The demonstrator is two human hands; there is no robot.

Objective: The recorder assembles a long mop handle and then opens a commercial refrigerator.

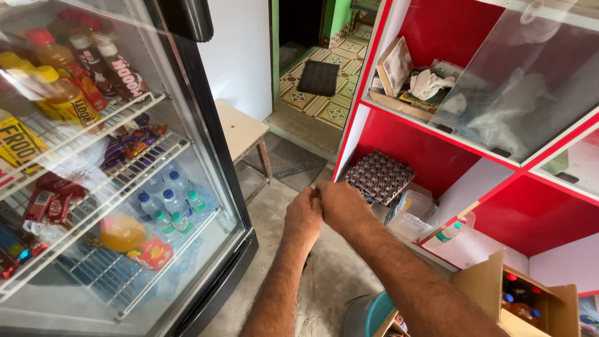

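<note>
Pinched together, the left hand and right hand meet fingertip to fingertip above the concrete floor — whatever they hold is hidden, likely small and light, best nipped between fingertips.

Yellow-labelled juice bottles top fridge shelf, red packets below, perhaps snacks

Your left hand and right hand are bare, forearms hairy and unsleeved, rising from the frame's lower centre.
</note>
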